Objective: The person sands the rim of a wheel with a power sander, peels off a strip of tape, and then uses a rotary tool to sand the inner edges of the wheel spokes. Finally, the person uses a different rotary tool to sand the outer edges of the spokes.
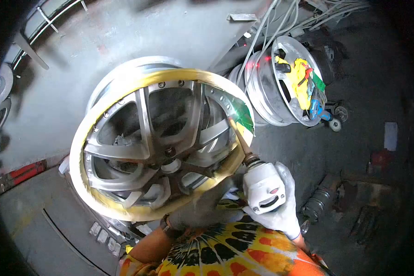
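Where the view is brightest, a multi-spoke alloy wheel (145, 119) sits left of centre, its spoked face turned up toward the camera; yellow covering (79, 152) runs round its rim, and a glossy green patch (244, 117) shows at the rim's right side. Against the rim, just beside that patch, is the tip of a long-necked power tool (265, 184) with a white housing; the right hand (285, 207), in a white glove, has its fingers wrapped round the housing. Near the wheel's lower right edge is the left hand (200, 211), in a dark grey glove, with a band at its wrist; its fingers are too blurred to tell whether they grip or merely rest. Beyond the wheel, to the upper right, a second wheel rim (260, 87) lies tilted, bearing a yellow cloth (301, 80) and a blue tool (315, 108); pale cables (262, 41) hang across it; round discs (2, 85) line the far left.
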Demonstrator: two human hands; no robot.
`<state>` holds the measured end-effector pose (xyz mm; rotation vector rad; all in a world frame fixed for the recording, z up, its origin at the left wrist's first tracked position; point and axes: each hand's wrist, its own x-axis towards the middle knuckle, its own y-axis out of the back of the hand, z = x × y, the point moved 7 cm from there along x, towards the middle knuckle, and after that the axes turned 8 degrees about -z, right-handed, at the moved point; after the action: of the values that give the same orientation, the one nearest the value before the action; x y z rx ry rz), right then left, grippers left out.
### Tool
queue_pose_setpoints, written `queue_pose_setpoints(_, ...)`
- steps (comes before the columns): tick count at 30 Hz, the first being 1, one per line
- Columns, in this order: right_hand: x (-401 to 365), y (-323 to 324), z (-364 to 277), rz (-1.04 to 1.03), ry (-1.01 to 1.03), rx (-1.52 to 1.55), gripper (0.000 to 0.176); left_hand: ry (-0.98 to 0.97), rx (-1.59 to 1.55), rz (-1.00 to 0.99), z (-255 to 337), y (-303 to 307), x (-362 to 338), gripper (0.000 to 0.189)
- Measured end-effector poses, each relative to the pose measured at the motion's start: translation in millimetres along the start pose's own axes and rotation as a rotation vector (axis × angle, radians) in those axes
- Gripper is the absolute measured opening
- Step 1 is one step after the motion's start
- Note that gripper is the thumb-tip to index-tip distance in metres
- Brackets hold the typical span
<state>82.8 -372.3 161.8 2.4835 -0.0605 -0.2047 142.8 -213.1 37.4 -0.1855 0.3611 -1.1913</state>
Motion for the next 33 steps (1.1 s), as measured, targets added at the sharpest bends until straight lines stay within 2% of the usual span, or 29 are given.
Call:
queue_pose_setpoints(1,-1.9,-0.9,-0.9,0.013,0.002,-0.003,0.114,-0.061,0.064,-0.104,-7.9,-6.0,-1.8,0.076)
queue_pose_setpoints(2,-4.4,-5.3,-0.5,-0.010,-0.001,-0.026,0.111,-0.036,-0.139,-0.223,-6.6,-11.0,1.7,0.095)
queue_pose_setpoints(5,10.0,-12.3,-30.8,0.012,0.098,-0.140,0.102,-0.063,-0.189,-0.232,19.0,-14.7,11.0,0.095)
queue_pose_setpoints(6,12.4,-16.2,-31.4,-0.017,0.073,-0.171,0.099,-0.102,-0.360,-0.147,2.5,-11.3,14.0,0.091)
queue_pose_setpoints(7,15.6,-20.7,-31.1,-0.041,0.048,-0.200,0.097,-0.093,-0.349,-0.164,-9.8,-12.1,16.2,0.091)
queue_pose_setpoints(9,25.0,-22.2,-41.5,0.040,0.089,-0.219,0.092,-0.212,-0.582,-0.127,-26.7,-5.5,19.9,0.082)
queue_pose_setpoints(10,29.3,-25.7,-43.2,-0.019,0.035,-0.243,0.090,-0.067,-0.750,-0.212,-71.1,-19.1,26.7,0.075)
queue_pose_setpoints(11,33.5,-30.9,-41.6,-0.076,-0.018,-0.265,0.089,-0.049,-0.740,-0.228,-97.3,-21.9,26.6,0.075)
queue_pose_setpoints(13,40.1,-34.4,-42.6,-0.024,-0.012,-0.260,0.086,-0.379,-0.082,-0.003,-104.3,-1.9,17.0,0.061)
queue_pose_setpoints(16,47.8,-38.1,-50.5,-0.013,0.005,-0.269,0.086,-0.175,-0.802,-0.081,-122.2,-6.4,5.8,0.060)
queue_pose_setpoints(18,50.6,-45.3,-47.0,-0.084,-0.130,-0.229,0.087,-0.125,-0.963,-0.118,-125.4,-8.0,-0.9,0.060)
queue_pose_setpoints(22,55.7,-53.0,-47.4,-0.077,-0.199,-0.231,0.087,-0.067,-1.087,-0.177,-130.1,-7.0,-6.7,0.060)
queue_pose_setpoints(24,58.4,-54.7,-51.8,-0.017,-0.110,-0.291,0.086,-0.044,-1.125,-0.197,-132.6,-4.3,-8.0,0.059)
queue_pose_setpoints(33,67.6,-62.6,-50.8,0.043,-0.194,-0.302,0.088,0.044,-1.197,-0.260,-135.2,8.5,-9.9,0.058)
